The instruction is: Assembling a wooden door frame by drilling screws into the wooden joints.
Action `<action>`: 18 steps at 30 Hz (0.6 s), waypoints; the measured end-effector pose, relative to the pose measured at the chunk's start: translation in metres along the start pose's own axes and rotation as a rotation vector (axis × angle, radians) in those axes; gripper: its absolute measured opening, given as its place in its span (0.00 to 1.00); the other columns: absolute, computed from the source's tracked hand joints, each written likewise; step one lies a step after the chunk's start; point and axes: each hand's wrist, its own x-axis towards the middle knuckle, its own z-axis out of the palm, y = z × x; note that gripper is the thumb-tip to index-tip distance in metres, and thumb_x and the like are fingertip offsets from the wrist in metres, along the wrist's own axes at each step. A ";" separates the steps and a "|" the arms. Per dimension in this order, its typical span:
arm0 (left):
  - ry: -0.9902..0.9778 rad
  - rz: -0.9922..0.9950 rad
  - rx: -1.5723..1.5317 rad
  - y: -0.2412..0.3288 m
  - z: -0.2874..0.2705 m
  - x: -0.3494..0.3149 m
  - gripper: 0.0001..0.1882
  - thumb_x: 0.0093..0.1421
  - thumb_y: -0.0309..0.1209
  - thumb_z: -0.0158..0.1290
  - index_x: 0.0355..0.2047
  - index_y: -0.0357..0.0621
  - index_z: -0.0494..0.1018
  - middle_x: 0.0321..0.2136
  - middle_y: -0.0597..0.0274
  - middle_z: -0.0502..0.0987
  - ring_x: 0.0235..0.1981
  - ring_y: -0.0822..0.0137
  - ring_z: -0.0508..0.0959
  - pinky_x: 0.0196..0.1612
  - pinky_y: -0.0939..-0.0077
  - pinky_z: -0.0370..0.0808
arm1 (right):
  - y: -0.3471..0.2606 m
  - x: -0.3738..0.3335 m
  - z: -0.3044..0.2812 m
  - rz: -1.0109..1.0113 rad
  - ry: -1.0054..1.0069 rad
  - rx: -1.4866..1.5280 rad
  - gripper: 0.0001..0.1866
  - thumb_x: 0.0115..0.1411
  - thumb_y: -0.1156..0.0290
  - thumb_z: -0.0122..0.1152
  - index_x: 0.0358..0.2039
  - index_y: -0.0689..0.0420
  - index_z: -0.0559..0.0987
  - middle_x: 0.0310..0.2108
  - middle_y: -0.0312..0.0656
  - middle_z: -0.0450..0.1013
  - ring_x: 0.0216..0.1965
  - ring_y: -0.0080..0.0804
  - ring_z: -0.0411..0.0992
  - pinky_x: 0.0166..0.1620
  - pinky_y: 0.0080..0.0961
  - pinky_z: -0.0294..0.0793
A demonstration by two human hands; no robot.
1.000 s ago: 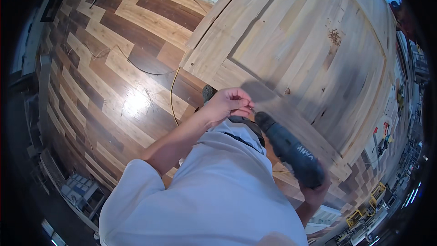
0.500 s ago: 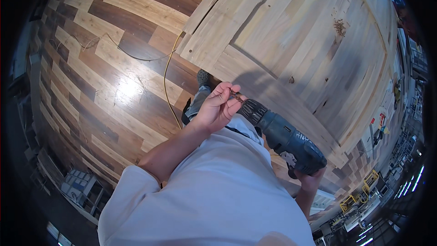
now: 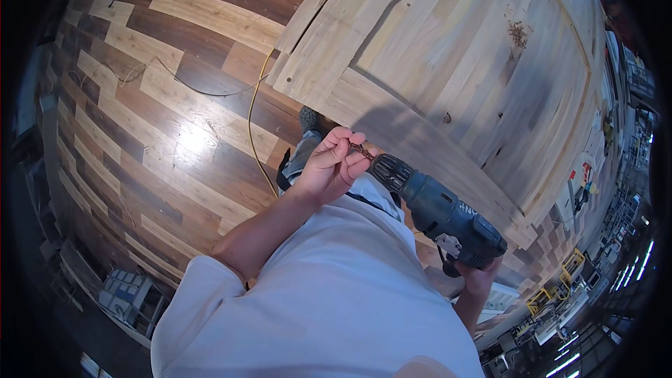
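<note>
My right hand (image 3: 477, 273) grips the handle end of a dark blue power drill (image 3: 451, 217), which lies slantwise in front of my body. Its black ribbed chuck (image 3: 392, 172) points up and left toward my left hand (image 3: 332, 167). Between the thumb and fingers of that hand is a thin, reddish-brown drill bit (image 3: 362, 150), whose lower end meets the chuck. Part of the bit is hidden by the fingertips. Just beyond both hands is the near edge of a large wooden panel (image 3: 448, 49).
A small heap of wood shavings (image 3: 518, 33) lies on the panel. On the patterned wood floor (image 3: 161, 133) to the left runs a yellow cable (image 3: 253, 122), with a dark cord (image 3: 203, 89) beside it. Tools with red handles (image 3: 582, 175) are beyond the panel's right side.
The drill has shifted slightly right and down in view. My left fingers have moved a little on the bit, with more of it showing. The hold of both hands stays the same.
</note>
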 end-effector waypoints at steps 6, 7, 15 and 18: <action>0.135 -0.043 0.170 0.004 0.006 0.002 0.10 0.68 0.30 0.44 0.47 0.47 0.70 0.46 0.62 0.76 0.48 0.59 0.78 0.46 0.72 0.81 | -0.017 0.001 0.013 -0.119 0.045 -0.086 0.42 0.34 0.82 0.68 0.56 0.65 0.68 0.47 0.48 0.73 0.48 0.37 0.74 0.52 0.32 0.73; 0.210 -0.059 0.294 0.004 0.007 0.002 0.10 0.68 0.30 0.44 0.47 0.46 0.70 0.46 0.62 0.76 0.47 0.61 0.79 0.44 0.74 0.81 | -0.017 0.000 0.011 -0.118 0.047 -0.086 0.42 0.34 0.82 0.68 0.56 0.65 0.68 0.47 0.48 0.73 0.48 0.37 0.74 0.52 0.32 0.73; 0.493 -0.135 0.024 -0.011 0.004 0.002 0.10 0.69 0.33 0.43 0.44 0.44 0.69 0.42 0.62 0.77 0.41 0.69 0.80 0.40 0.81 0.81 | -0.028 0.002 0.023 -0.281 -0.117 -0.602 0.40 0.34 0.82 0.62 0.55 0.64 0.70 0.39 0.51 0.77 0.40 0.34 0.78 0.45 0.25 0.73; 0.426 -0.121 -0.027 -0.012 -0.001 0.006 0.10 0.69 0.35 0.43 0.44 0.44 0.69 0.40 0.63 0.77 0.39 0.71 0.80 0.39 0.83 0.81 | -0.031 0.006 0.030 -0.105 -0.161 -0.478 0.40 0.38 0.84 0.62 0.58 0.63 0.67 0.42 0.51 0.76 0.43 0.35 0.77 0.48 0.27 0.73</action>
